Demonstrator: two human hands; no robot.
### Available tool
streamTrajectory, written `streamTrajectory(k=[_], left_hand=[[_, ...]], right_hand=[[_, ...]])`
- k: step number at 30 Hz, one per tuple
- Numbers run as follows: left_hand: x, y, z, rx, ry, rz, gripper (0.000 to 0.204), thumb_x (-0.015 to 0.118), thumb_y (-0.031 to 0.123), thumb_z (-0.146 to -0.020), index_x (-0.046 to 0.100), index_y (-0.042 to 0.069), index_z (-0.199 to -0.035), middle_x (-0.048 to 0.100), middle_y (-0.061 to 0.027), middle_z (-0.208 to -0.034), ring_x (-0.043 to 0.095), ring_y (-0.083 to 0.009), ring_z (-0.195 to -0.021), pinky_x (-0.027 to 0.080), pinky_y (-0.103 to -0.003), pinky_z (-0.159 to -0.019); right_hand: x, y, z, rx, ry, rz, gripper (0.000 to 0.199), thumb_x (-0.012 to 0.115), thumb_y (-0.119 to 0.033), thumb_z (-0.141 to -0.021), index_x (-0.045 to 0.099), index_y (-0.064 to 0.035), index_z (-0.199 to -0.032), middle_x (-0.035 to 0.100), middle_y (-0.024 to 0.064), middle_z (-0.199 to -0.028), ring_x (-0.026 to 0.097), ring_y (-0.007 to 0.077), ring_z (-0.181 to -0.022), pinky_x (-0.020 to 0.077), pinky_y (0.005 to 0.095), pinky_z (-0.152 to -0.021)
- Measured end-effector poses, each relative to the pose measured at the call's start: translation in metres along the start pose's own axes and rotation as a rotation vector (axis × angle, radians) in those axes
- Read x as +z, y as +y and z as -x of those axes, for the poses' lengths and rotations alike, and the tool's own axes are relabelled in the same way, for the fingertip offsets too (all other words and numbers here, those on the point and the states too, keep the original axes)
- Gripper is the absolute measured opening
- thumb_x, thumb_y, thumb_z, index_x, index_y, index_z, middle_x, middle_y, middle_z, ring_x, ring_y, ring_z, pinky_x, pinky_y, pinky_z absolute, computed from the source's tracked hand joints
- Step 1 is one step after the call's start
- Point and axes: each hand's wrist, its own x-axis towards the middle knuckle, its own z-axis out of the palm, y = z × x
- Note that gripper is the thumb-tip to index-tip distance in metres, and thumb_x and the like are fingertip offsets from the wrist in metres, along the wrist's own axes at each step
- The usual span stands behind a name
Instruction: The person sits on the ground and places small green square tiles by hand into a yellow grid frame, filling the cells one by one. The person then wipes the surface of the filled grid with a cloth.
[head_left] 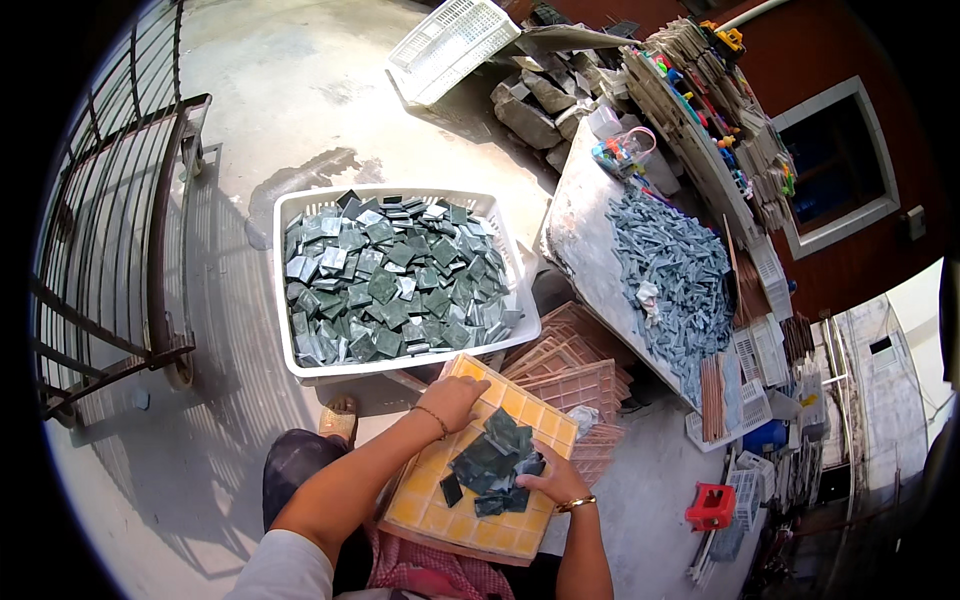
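A yellow gridded board [405, 508] rests tilted across my lap, with square cells marked over its face. A loose heap of dark green stone tiles [492, 455] lies on its middle. Near the board's far left corner, my left hand [452, 402] presses down with fingers curled together; whatever is under the fingertips is hidden. My right hand [556, 477] is at the heap's right side, thumb and fingers closed around a few dark tiles. Just beyond the board stands a large white plastic basin [284, 340] filled with similar square tiles.
Stacked reddish gridded trays [575, 385] sit right of the board. A slanted tabletop [580, 215] holds grey stone strips [670, 270]. A metal railing on wheels [155, 250] stands left. Farther off are a white crate [455, 45], rough stones [530, 115] and a red crate [711, 507].
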Motion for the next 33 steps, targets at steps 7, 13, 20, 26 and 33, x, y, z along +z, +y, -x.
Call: streamTrajectory(k=[7,13,20,26,33], left_hand=[[-0.082,-0.114,0.013,-0.602,0.454,-0.042,0.029,0.061,0.016,-0.075,0.054,0.003,-0.101,0.059,-0.0186,-0.094,0.057,-0.0339,-0.089,0.046,-0.041,-0.076],[-0.069,-0.204,0.031,-0.977,0.382,-0.062,0.037,0.064,0.011,-0.069,0.054,0.005,-0.104,0.053,-0.0188,-0.105,0.053,-0.0347,-0.098,0.045,-0.04,-0.082],[-0.083,-0.208,0.027,-1.072,0.55,0.106,0.05,0.067,0.01,-0.069,0.043,0.004,-0.112,0.041,-0.0211,-0.113,0.047,-0.0376,-0.104,0.044,-0.041,-0.084],[-0.061,-0.224,0.016,-1.167,0.564,0.282,0.086,0.073,0.028,-0.066,0.024,0.021,-0.136,0.016,-0.0226,-0.138,0.019,-0.0347,-0.128,0.029,-0.051,-0.097],[-0.063,-0.2,0.01,-1.186,0.414,-0.028,0.067,0.075,0.016,-0.062,0.043,0.027,-0.12,0.021,-0.0156,-0.136,0.025,-0.0342,-0.123,0.039,-0.053,-0.088]], right_hand=[[0.008,-0.06,-0.107,-0.303,0.226,0.082,0.053,0.07,-0.029,-0.068,0.053,-0.002,-0.11,0.056,0.0185,-0.107,0.053,0.0332,-0.099,0.0423,0.037,-0.085],[0.076,-0.143,-0.234,-0.344,0.034,0.239,0.059,0.07,-0.023,-0.068,0.045,-0.0061,-0.12,0.053,0.0186,-0.113,0.052,0.0335,-0.102,0.042,0.0382,-0.087],[0.137,-0.174,-0.319,-0.425,0.212,0.537,0.097,0.08,-0.027,-0.055,0.026,-0.0138,-0.135,0.023,0.015,-0.139,0.021,0.0345,-0.129,0.0282,0.0437,-0.1],[0.155,-0.177,-0.326,-0.505,0.312,0.55,0.1,0.082,-0.031,-0.049,0.029,-0.0135,-0.132,0.038,0.0127,-0.12,0.038,0.0326,-0.111,0.042,0.0436,-0.083],[0.18,-0.162,-0.308,-0.375,0.439,0.44,0.075,0.08,-0.021,-0.051,0.042,-0.0156,-0.115,0.041,0.0118,-0.102,0.046,0.0332,-0.092,0.0469,0.0382,-0.073]])
